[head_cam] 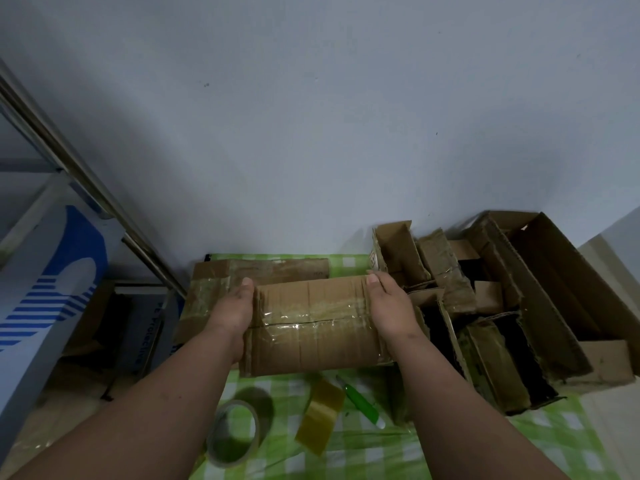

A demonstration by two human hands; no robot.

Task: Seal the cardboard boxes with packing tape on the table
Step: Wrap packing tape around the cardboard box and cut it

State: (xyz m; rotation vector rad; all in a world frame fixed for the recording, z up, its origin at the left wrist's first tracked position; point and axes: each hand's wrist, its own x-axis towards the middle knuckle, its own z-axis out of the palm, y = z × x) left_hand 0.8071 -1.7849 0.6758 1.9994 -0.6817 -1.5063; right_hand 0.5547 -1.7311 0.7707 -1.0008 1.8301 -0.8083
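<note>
Two hands (235, 306) (391, 303) holding taped box (311, 327) ends, tape roll (235, 433) near

both forearms are extended up the frame; the left hand (232, 311) and right hand (389, 303) are held apart, palms turned inward, thumbs raised.

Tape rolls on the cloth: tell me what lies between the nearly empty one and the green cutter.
In the head view, the fuller yellowish tape roll stands between the nearly empty roll and the green cutter, on the checked cloth.
</note>
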